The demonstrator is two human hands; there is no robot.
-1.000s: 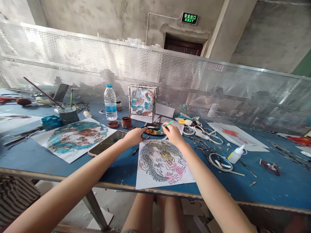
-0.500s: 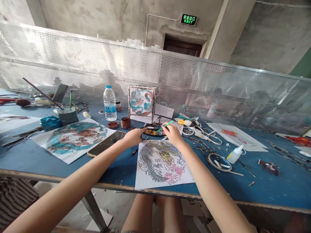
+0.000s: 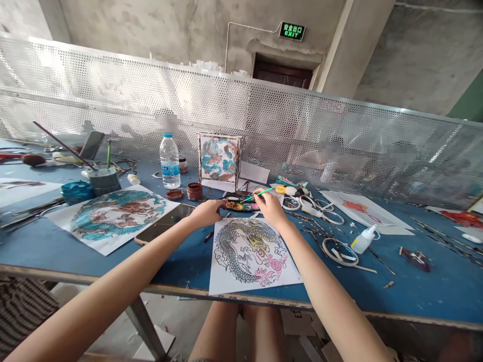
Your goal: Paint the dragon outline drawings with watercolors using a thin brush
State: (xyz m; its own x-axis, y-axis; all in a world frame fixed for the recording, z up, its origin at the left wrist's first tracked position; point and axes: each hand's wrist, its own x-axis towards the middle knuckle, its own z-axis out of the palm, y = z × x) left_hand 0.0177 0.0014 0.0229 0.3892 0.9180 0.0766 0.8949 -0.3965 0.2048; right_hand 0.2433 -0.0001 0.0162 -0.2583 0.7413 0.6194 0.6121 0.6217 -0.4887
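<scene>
Right hand (image 3: 268,206) had the green brush (image 3: 267,191) pinched, fingers closed partway along it — tip at the palette (image 3: 247,207), beyond the dragon drawing (image 3: 252,256). Brush looked light, stiff, roll-prone; best held mid-handle (not the tip). Left hand (image 3: 207,212) was at palette's left edge — couldn't tell its grip.

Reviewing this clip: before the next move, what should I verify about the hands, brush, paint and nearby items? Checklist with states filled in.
1. Green brush held in the right hand: ok.
2. Left hand at the left edge of the paint palette: ok.
3. Brush tip loaded with paint: cannot tell; it is at the palette, but too small to read.
4. Partly coloured dragon sheet flat on the table, in front of the palette: ok.
5. Phone apart from that sheet: ok, bare table between.
6. Brown paint jar closed: not ok; its lid lies beside it.
</scene>
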